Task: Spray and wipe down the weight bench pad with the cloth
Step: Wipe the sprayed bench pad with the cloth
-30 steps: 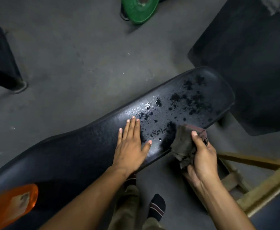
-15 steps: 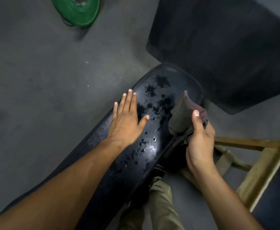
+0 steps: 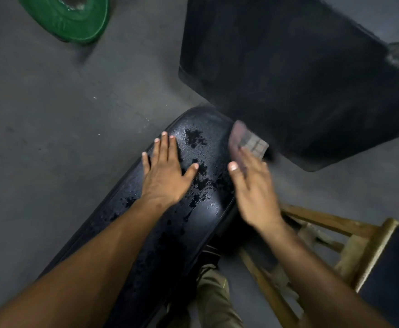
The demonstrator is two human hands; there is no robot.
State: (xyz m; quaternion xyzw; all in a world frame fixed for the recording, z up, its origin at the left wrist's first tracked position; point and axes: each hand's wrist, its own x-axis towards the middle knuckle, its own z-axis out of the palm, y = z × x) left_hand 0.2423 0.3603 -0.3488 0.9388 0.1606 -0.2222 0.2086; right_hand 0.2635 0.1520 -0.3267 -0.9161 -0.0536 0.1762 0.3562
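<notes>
Beyond the right grip's (image 3: 253,185) blurred fingers lies the cloth (image 3: 248,143), hold unclear

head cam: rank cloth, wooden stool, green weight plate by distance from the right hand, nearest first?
From the right hand:
1. Cloth: at its fingertips, over the bench pad's right edge.
2. Wooden stool: on the floor, just right of the wrist.
3. Green weight plate: on the floor at top left, beyond the left hand.
</notes>
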